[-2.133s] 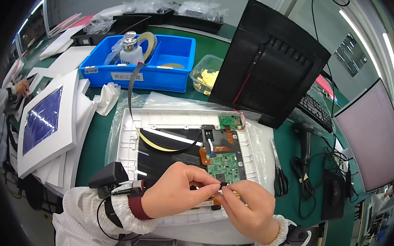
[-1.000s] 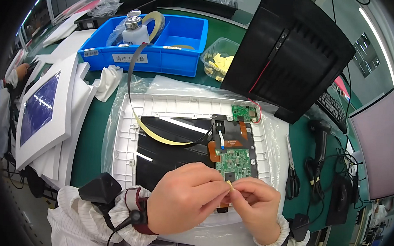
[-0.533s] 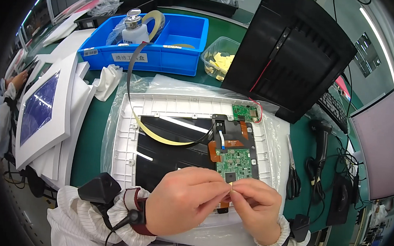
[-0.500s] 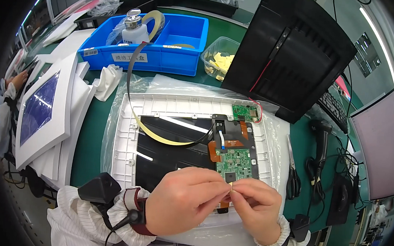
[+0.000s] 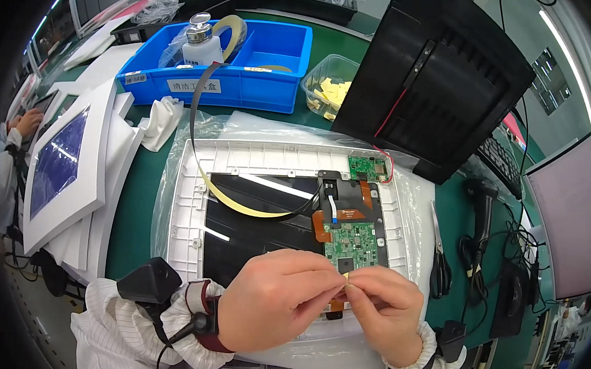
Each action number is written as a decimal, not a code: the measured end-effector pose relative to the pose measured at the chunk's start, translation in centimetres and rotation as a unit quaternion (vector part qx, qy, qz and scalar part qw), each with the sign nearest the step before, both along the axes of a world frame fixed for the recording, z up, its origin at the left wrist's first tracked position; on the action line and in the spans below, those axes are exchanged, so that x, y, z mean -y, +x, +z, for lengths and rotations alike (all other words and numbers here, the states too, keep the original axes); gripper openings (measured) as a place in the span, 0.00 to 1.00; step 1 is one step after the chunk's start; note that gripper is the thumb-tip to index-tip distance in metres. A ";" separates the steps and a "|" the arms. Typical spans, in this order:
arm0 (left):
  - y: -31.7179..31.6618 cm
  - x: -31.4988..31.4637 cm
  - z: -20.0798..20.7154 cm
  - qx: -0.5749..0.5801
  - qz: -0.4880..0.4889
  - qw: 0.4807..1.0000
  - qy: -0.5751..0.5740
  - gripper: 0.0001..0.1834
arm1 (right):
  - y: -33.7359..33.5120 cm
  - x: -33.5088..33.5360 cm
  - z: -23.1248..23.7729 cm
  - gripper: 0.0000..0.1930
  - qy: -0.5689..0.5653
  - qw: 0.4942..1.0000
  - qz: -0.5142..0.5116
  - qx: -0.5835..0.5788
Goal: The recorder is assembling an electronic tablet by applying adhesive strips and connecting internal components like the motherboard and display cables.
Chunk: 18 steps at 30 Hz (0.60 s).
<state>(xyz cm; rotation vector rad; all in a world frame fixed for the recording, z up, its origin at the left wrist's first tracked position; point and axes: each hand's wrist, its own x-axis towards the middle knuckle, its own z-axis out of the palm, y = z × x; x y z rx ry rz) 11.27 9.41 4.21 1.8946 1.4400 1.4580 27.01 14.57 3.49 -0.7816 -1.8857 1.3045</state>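
Note:
My left hand (image 5: 281,302) and my right hand (image 5: 386,312) meet fingertip to fingertip above the lower part of a green circuit board (image 5: 353,239). Between their pinched fingers shows a small pale-yellow strip (image 5: 346,278), mostly hidden. Under the hands lies a white frame (image 5: 277,153) with a black display panel (image 5: 258,243) in it. A flat ribbon cable (image 5: 205,172), black with a yellow stretch, arches from the panel up to the blue bin. Orange flex cables (image 5: 321,228) and a smaller green board (image 5: 366,168) sit on the right side of the frame.
A blue divided bin (image 5: 267,91) holds a pump bottle (image 5: 204,47) and a tape roll (image 5: 231,35). Beside it are a clear tub (image 5: 328,85) of yellow pieces and a black housing (image 5: 444,78). Scissors (image 5: 441,261) and a scanner (image 5: 480,209) lie right; white frames (image 5: 69,177) stand left.
My hands stay pinched together in nearly the same place. At the far left, another person's hand has shifted slightly.

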 end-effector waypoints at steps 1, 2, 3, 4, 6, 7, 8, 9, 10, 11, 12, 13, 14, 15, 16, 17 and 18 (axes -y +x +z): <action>0.0 0.1 0.1 -0.001 0.002 1.000 0.000 0.08 | 0.0 0.1 0.1 0.05 0.002 1.000 0.002 0.005; 0.0 0.2 0.1 0.000 0.004 1.000 0.000 0.08 | 0.0 0.1 0.4 0.04 0.004 1.000 0.004 0.010; 0.0 0.3 0.2 0.000 0.006 1.000 0.000 0.08 | 0.0 0.1 0.5 0.04 0.005 1.000 0.006 0.015; 0.1 0.3 0.2 0.002 0.005 1.000 0.000 0.08 | 0.0 0.0 0.4 0.04 0.008 1.000 0.006 0.013; 0.0 0.2 0.1 0.007 0.001 1.000 -0.002 0.08 | 0.0 -0.1 0.3 0.04 0.012 1.000 0.008 0.011; 0.0 0.2 0.1 0.010 -0.001 1.000 -0.003 0.08 | 0.0 -0.1 0.3 0.04 0.009 1.000 0.007 0.011; 0.0 0.2 0.1 0.010 -0.002 1.000 -0.005 0.08 | 0.0 -0.1 0.3 0.04 0.006 1.000 0.005 0.012; 0.0 0.2 0.1 0.010 -0.003 1.000 -0.007 0.08 | 0.0 0.0 0.3 0.04 0.003 1.000 0.004 0.012; 0.0 0.2 0.0 0.010 -0.004 1.000 -0.010 0.08 | 0.0 -0.1 0.3 0.04 0.008 1.000 0.006 0.011; 0.0 0.2 0.1 0.013 -0.006 1.000 -0.013 0.08 | 0.0 -0.1 0.3 0.04 0.012 1.000 0.007 0.011; -0.1 0.2 0.1 0.015 -0.008 1.000 -0.017 0.08 | -0.1 -0.2 0.3 0.04 0.017 1.000 0.009 0.010; -0.1 0.2 0.1 0.017 -0.010 1.000 -0.021 0.08 | -0.1 -0.2 0.3 0.04 0.034 0.999 0.012 0.012; -0.1 0.2 0.2 0.022 -0.015 0.999 -0.029 0.08 | 0.0 -0.3 0.2 0.05 0.051 0.999 0.014 0.013; -0.2 0.2 0.3 0.028 -0.020 0.999 -0.037 0.08 | -0.1 -0.3 0.2 0.05 0.068 0.997 0.017 0.015; -0.1 0.2 0.4 0.033 -0.027 0.998 -0.045 0.08 | 0.0 -0.3 0.2 0.05 0.072 0.997 0.013 0.014; -0.1 0.1 0.4 0.039 -0.031 0.997 -0.053 0.09 | 0.0 -0.3 0.3 0.05 0.076 0.997 0.008 0.012; 0.0 0.1 0.5 0.045 -0.037 0.996 -0.061 0.09 | 0.0 -0.2 0.4 0.05 0.079 0.997 0.003 0.011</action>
